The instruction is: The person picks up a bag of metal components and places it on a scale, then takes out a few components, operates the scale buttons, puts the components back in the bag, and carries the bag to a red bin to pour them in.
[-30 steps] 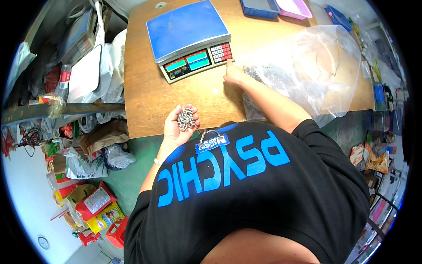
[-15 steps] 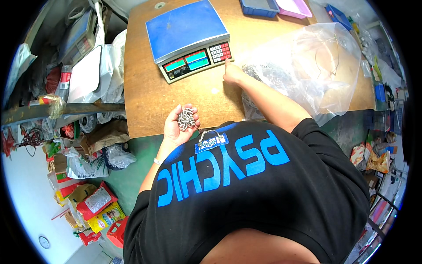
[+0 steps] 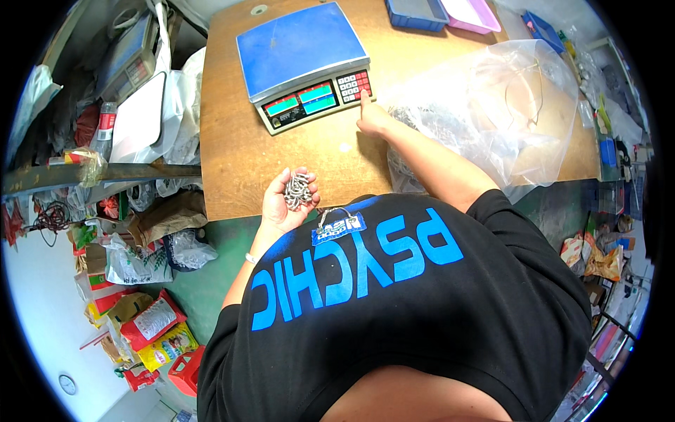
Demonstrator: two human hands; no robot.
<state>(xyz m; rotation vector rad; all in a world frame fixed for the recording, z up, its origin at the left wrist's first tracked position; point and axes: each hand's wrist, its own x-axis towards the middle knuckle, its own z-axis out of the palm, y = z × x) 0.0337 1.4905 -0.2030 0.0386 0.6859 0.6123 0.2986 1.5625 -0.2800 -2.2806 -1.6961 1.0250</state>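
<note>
My left hand (image 3: 275, 205) is palm up and cupped over the near edge of the wooden table. In it lies a heap of small silvery metal links or hooks (image 3: 297, 192); their exact kind is hard to make out. My right hand (image 3: 373, 121) reaches to the digital weighing scale (image 3: 302, 53), its index finger stretched onto the lower right keys of the keypad. The other fingers look bent, partly hidden, and nothing shows in them. The scale's blue top plate bears nothing, and its displays are lit.
A big clear plastic bag (image 3: 485, 112) with small metal pieces lies right of my right forearm. Blue (image 3: 416, 15) and pink (image 3: 472, 15) trays stand at the back of the table (image 3: 246, 172). Shelving with bags and a bottle (image 3: 105, 123) borders the left side.
The view has shifted slightly. My right index finger has moved a little up on the keypad. My left hand holds the metal pieces as before.
</note>
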